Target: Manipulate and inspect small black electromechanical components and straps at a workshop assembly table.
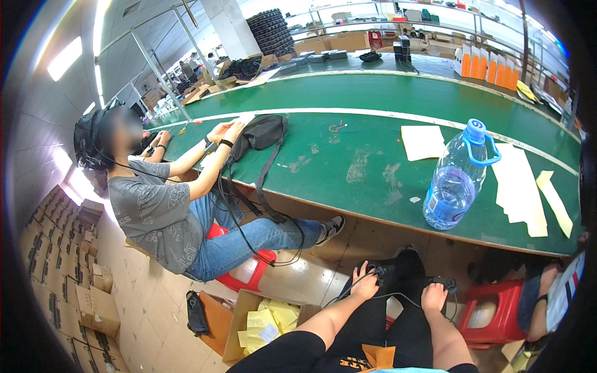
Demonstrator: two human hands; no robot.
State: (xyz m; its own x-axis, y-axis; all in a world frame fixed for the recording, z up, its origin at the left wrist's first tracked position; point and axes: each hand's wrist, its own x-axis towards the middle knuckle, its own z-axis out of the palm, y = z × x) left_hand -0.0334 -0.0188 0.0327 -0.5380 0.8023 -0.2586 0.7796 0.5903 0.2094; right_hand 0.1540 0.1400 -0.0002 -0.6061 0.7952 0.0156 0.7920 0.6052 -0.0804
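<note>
My left hand (365, 284) rests over my left thigh, its fingers curled at a small black cabled device (382, 271). Over the other thigh, my right hand (433, 297) is closed against a second black device (446, 285). A grey cable (404, 298) runs across my lap between the two. Fine detail of both grips is too small to make out. Beyond my knees, a large clear bottle (457, 177) with a blue cap and handle stands near the edge of the green table (348, 158), partly filled with water.
Pale yellow paper sheets (519, 186) lie right of the bottle. To the left, a seated person (161, 205) handles something by a dark bag (264, 132). A carton (239, 329) with yellow packets sits beside my left arm, a red stool (494, 311) at my right.
</note>
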